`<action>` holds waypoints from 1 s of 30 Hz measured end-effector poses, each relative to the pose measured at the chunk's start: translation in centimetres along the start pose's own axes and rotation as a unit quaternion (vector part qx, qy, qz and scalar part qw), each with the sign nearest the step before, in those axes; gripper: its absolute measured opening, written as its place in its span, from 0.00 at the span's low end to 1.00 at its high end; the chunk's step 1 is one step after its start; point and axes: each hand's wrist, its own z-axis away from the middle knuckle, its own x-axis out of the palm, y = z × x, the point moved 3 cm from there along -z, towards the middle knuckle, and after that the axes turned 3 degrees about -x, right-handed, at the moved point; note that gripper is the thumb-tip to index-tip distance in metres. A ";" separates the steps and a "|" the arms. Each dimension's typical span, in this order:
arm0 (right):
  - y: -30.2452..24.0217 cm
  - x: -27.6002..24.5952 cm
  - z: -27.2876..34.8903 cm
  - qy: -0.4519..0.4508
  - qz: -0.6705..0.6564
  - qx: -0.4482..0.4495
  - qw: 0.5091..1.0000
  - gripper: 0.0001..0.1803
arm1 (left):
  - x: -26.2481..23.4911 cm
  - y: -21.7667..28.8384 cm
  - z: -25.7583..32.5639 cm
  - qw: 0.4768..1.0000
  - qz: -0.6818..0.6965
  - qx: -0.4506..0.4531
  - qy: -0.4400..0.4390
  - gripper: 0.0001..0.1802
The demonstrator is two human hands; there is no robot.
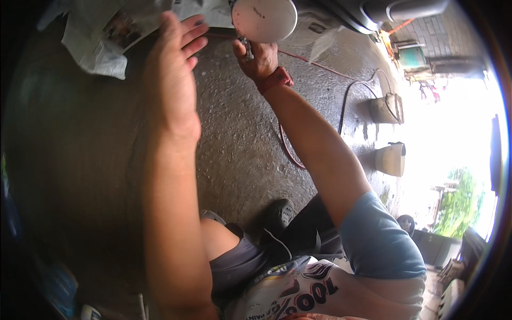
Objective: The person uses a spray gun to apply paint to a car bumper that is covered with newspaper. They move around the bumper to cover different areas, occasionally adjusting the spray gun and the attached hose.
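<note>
My right hand (261,60), with a red band at its wrist, is wrapped around a spray gun (246,49) at the top centre. A round white cup (265,20) sits on the gun and hides most of it; reddish and dark stains mark the cup. To the left, my left hand (177,69) is raised with its fingers apart and nothing in it. Behind that hand hang printed paper sheets (101,50), which look like newspaper. Beyond the cup, a dark glossy curved panel (341,12), like part of a vehicle, runs along the top edge.
A thin red hose (306,61) trails over the wet concrete floor (240,154) and loops beside my right forearm. Two pale buckets (382,110) stand to the right, near a bright opening. My shoe (281,214) rests on the floor below. A green container (412,57) is at the upper right.
</note>
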 end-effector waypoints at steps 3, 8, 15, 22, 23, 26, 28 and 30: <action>0.6 -4.2 2.5 0.026 0.042 0.035 0.998 0.17 | -0.6 -0.3 -0.6 1.000 0.001 -0.011 0.007 0.39; 4.5 -13.2 10.0 0.045 0.096 0.179 0.978 0.22 | -0.9 -0.4 -1.4 0.999 -0.013 -0.038 0.007 0.37; 8.4 -25.5 14.8 0.147 0.095 0.345 0.922 0.13 | 1.2 -3.8 -3.6 0.997 -0.001 -0.075 -0.021 0.37; 4.1 -27.5 11.9 0.094 -0.280 0.490 0.820 0.23 | 1.7 -7.4 -6.3 0.991 -0.087 -0.093 -0.036 0.38; 4.5 -26.7 11.6 0.092 -0.315 0.476 0.816 0.24 | 1.9 -6.9 -6.7 0.990 -0.103 -0.091 -0.028 0.37; 5.9 -26.8 11.5 0.134 -0.321 0.461 0.816 0.26 | 2.2 -6.1 -6.9 0.988 -0.132 -0.073 -0.027 0.34; 7.5 -28.4 12.5 0.188 -0.309 0.475 0.802 0.26 | 3.5 -4.9 -6.3 0.985 -0.160 -0.035 -0.045 0.35; 9.6 -30.1 14.1 0.235 -0.258 0.467 0.813 0.26 | 4.6 -3.4 -5.1 0.966 -0.244 0.021 -0.081 0.37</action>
